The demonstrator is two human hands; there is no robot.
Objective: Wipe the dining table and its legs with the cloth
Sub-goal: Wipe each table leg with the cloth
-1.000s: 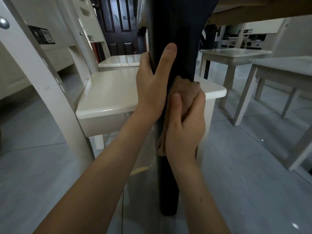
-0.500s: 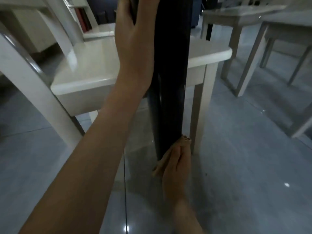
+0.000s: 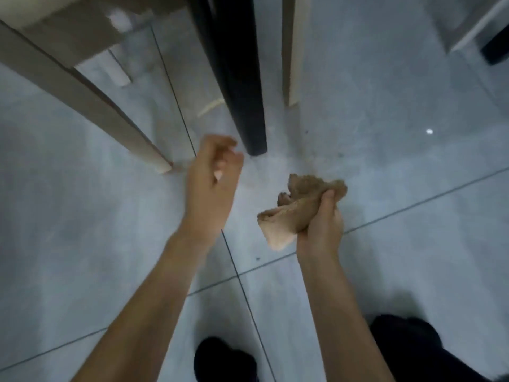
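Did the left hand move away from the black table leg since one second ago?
Yes. The left hand let go of the table leg and came down; it is now left of its foot, touching nothing.

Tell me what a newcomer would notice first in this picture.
The crumpled tan cloth gripped in the right hand stands out at centre right, held above the grey tiled floor. Beside it the left hand hangs with fingers loosely curled, holding nothing, near the foot of the dark table leg that comes down from the top centre.
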